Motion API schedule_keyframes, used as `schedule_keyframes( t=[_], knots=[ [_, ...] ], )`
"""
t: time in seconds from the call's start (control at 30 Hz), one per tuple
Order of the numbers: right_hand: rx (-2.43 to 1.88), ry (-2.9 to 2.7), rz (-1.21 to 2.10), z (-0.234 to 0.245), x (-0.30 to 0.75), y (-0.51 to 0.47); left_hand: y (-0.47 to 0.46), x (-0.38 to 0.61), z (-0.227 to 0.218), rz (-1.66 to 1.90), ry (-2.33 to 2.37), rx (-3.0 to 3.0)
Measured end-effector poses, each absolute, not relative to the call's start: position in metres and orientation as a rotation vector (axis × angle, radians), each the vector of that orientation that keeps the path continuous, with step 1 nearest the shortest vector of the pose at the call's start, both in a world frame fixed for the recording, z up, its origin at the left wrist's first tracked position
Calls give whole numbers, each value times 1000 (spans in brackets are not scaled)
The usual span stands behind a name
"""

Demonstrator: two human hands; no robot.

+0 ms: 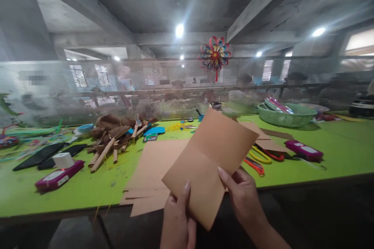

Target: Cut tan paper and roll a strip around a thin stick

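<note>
A creased sheet of brown paper (209,163) is held up at a tilt over the table's front edge. My left hand (179,214) grips its lower left side, thumb on the face and fingers behind. On the right side, my right hand (241,188) pinches the same sheet between thumb and fingers. Behind and left of it lies a stack of brown paper sheets (157,167), partly covered by the held one. To the right, scissors with red handles (276,156), a yellow-handled tool (261,155) and an orange-handled cutter (254,166) rest on the table.
The green table (336,173) also bears a heap of rolled brown paper pieces (109,140), purple power strips (60,177) (304,151), a dark phone-like slab (39,155) and a green basket (288,116) with packets. A perforated screen (140,81) carries a paper flower (215,55); people sit beyond.
</note>
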State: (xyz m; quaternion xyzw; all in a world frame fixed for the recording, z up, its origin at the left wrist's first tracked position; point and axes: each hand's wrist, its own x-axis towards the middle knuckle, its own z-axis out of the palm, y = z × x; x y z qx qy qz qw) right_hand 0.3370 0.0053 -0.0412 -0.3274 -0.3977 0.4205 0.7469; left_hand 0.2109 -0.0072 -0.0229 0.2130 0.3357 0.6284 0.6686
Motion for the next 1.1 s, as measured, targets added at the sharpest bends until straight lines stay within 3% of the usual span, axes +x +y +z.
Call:
schedule_keyframes(
  t=[0.27, 0.6, 0.77, 0.93, 1.1],
  knots=[
    [-807, -1302, 276, -52, 352, 4, -6, 209, -23, 1381, 750, 465],
    [-868, -1555, 8, -76, 354, -4, -6, 206, -16, 1192, 578, 376],
    [-909, -1595, -49, -88, 353, -7, -18, 203, -5, 1196, 491, 389],
    [-893, -1535, -33, -92, 345, -9, -27, 207, -6, 1306, 722, 534],
    [-876, -1406, 279, -90, 343, -24, -18, 202, -12, 1326, 769, 686]
  ],
)
